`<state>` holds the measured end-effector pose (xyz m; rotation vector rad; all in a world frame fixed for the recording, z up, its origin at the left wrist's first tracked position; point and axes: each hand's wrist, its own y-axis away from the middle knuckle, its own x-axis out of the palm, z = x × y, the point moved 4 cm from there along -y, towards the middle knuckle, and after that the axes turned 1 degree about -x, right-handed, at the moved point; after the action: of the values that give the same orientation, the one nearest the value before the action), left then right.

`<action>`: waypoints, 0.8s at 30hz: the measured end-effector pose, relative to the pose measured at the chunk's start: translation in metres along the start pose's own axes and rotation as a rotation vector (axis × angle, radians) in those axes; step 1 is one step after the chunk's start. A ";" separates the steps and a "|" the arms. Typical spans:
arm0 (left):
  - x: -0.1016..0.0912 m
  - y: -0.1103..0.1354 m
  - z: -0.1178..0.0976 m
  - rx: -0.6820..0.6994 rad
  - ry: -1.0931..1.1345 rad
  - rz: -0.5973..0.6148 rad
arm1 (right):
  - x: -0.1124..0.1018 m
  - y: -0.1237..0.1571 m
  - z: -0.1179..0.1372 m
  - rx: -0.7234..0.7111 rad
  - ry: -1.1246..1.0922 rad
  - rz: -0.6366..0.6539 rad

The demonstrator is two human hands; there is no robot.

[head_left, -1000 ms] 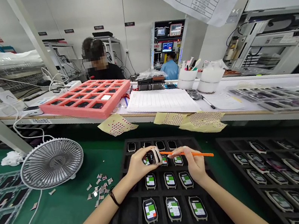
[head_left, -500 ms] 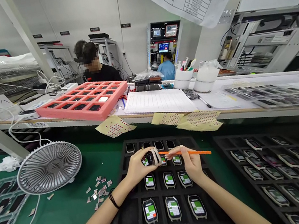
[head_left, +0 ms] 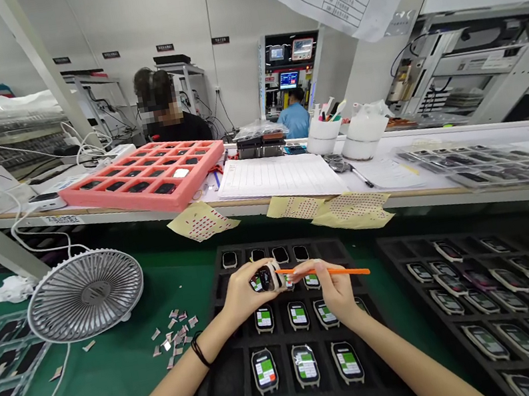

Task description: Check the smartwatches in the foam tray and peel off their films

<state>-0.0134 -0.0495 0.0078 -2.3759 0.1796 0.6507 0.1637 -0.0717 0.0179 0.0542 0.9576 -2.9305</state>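
My left hand (head_left: 242, 293) grips a smartwatch (head_left: 266, 279) with a pale band, held on its side just above a black foam tray (head_left: 222, 374). My right hand (head_left: 335, 287) pinches a thin orange stick (head_left: 330, 273), and its tip reaches the watch in my left hand. Both hands hover over the tray's upper rows. Its cells hold several watches, most with green and white labels on their screens. My left fingers hide much of the held watch and one tray cell.
A grey desk fan (head_left: 85, 295) and scattered paper scraps (head_left: 173, 335) lie left of the tray, with clear plastic trays (head_left: 3, 363) beyond. A second black tray of watches (head_left: 494, 295) sits right. A shelf ahead carries a pink foam tray (head_left: 146, 201) and papers. A co-worker (head_left: 176, 128) sits beyond.
The whole scene has shifted slightly left and up in view. Both hands keep their hold, and the orange stick stays at the watch.
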 end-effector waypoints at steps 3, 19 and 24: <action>0.001 0.000 -0.001 0.009 -0.011 0.005 | 0.002 0.000 0.000 0.001 0.021 0.000; 0.005 0.001 -0.001 0.105 -0.180 0.016 | 0.023 0.001 -0.024 0.302 0.000 0.131; 0.008 0.003 0.000 0.047 -0.088 0.072 | 0.031 0.000 -0.031 0.387 -0.113 0.138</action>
<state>-0.0076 -0.0515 0.0026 -2.2996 0.2409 0.7747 0.1337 -0.0541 -0.0087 -0.0273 0.3478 -2.9052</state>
